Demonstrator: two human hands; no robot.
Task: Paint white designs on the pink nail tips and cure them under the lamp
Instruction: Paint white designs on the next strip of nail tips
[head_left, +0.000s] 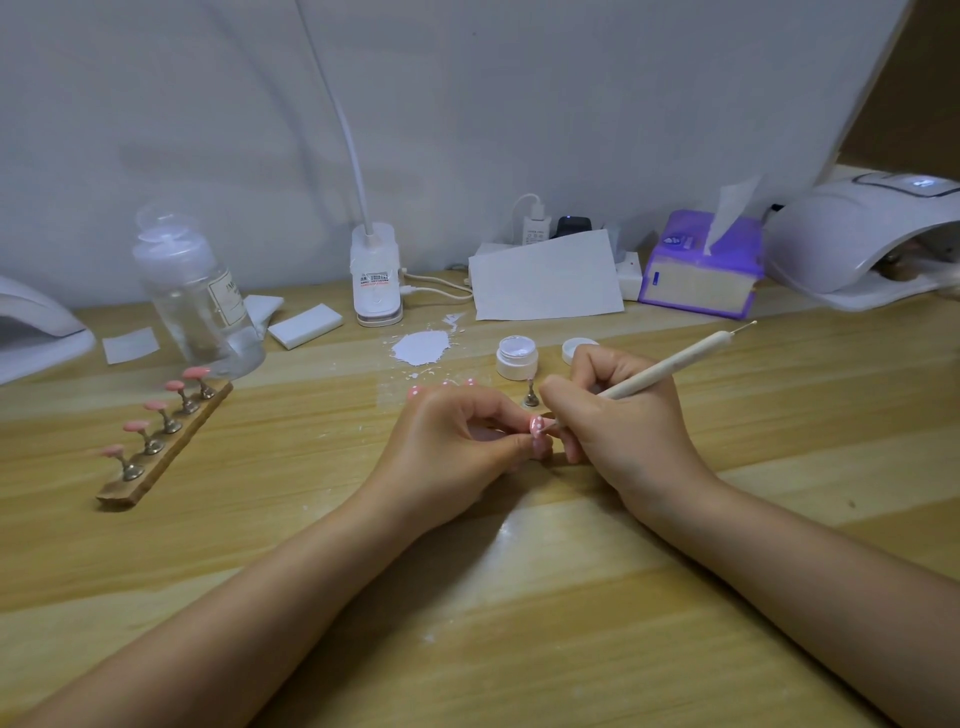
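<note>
Wooden table (260, 545): jar (514, 357), empty stand (530, 396) behind both hands.

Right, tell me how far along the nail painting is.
Done: little that shows. In hand: the left hand pinches one pink tip already carrying white dots, the right hand working it with the dotting pen. Left: five plain pink tips on the wooden stand, then curing under the lamp.

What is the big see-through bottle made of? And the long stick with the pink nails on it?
The bottle looks like clear plastic, maybe glass: you can see through it. The stick looks like brown wood with grain, and its little stands shine like metal.
</note>
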